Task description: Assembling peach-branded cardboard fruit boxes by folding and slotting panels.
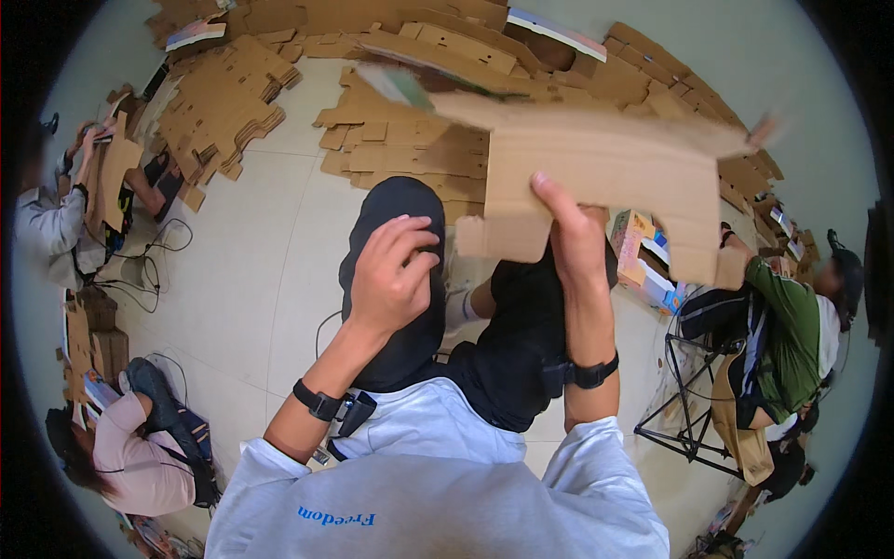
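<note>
My right hand (575,238) is closed on a flat, die-cut cardboard sheet (605,168), its thumb lying on the brown face. The fingers under the sheet are hidden. The cardboard is held above my right knee, with tabs at its corners, and its far edge is smeared by motion. Over my left thigh, my left hand (395,272) has its fingers loosely bent and apart, with nothing visible in it. Black trousers (396,210) cover my knees.
Stacks of flat cardboard (219,107) lie ahead on the tiled floor (270,214). A colourful printed box (643,265) stands right of my knee. One person in green (792,317) sits at the right, near a black folding frame (689,410). Two others sit at the left, by cables (140,270).
</note>
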The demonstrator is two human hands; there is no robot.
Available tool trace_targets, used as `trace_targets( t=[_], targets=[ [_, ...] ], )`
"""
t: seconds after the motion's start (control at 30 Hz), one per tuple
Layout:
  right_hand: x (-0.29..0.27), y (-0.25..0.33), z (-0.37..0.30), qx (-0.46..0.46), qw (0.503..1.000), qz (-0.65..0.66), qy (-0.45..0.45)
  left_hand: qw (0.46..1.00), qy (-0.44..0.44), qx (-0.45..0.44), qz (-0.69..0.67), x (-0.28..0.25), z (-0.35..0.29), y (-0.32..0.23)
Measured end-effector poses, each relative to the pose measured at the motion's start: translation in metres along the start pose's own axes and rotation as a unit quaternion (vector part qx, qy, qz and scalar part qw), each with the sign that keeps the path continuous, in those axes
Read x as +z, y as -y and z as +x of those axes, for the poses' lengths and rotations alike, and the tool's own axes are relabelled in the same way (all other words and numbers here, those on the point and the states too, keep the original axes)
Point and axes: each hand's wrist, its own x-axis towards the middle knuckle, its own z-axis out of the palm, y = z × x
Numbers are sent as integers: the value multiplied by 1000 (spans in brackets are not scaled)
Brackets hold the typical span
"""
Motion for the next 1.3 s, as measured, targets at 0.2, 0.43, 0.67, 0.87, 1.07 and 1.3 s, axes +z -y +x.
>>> trace_targets(
  t=[0.2,0.43,0.67,0.87,1.07,1.3],
  targets=[
    [3,9,0,174,958,227,-6,987,-104,-113,-51,-6,-18,11],
    [6,11,-16,248,927,280,18,989,-73,-120,-53,-4,-16,-2],
    [27,21,-50,177,951,155,199,948,-172,-167,-211,9,34,12],
    [10,45,-41,161,905,-110,379,971,-29,-56,-229,-18,88,28],
    [-25,26,-32,-265,867,9,423,929,65,-39,-363,-9,90,13],
    [-95,-5,-77,-41,994,-51,-91,934,87,8,-347,-32,98,5]
  ],
)
